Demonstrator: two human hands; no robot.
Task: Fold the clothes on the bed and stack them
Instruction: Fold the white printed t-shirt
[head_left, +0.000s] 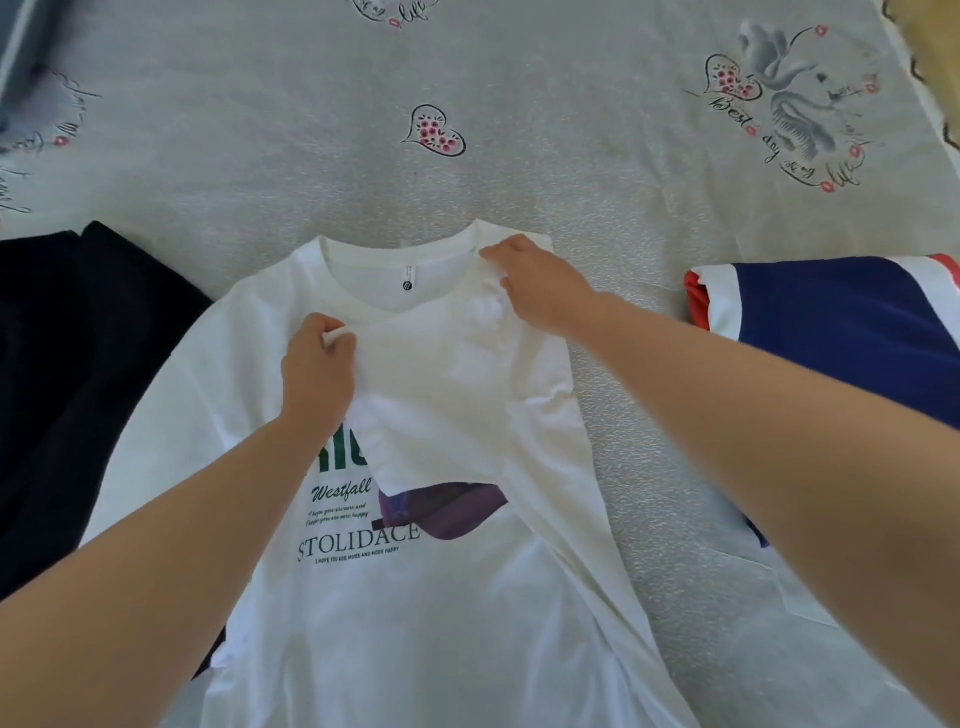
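From the head camera, a white T-shirt (415, 597) lies flat on the bed (519, 156), front side up, with green and black words printed on it. Its right side and sleeve are already folded in over the chest, so part of the print is covered.

The left hand (318, 364) sits on the chest of the shirt, just under the neck hole. Its fingers are curled and pinch the edge of the folded-over flap. The right hand (535, 286) is farther up, by the right shoulder, right next to the collar. Its fingers are bent down onto the cloth and seem to pinch a bit of it, holding the top of the fold in place.

To the left of the left hand, a black garment (78, 364) lies spread out, and the shirt's left sleeve touches or lies over it. To the right of the right arm sits a folded blue, white and red garment (831, 312), well apart from the shirt. It looks like the start of the stack.

The step in hand looks like setting the first side fold of the shirt. The fold still has wrinkles, so it likely needs a smoothing pull. Next, the left side probably needs to be folded in the same way, then the bottom brought up to the collar. After that the shirt could go on the folded pile.
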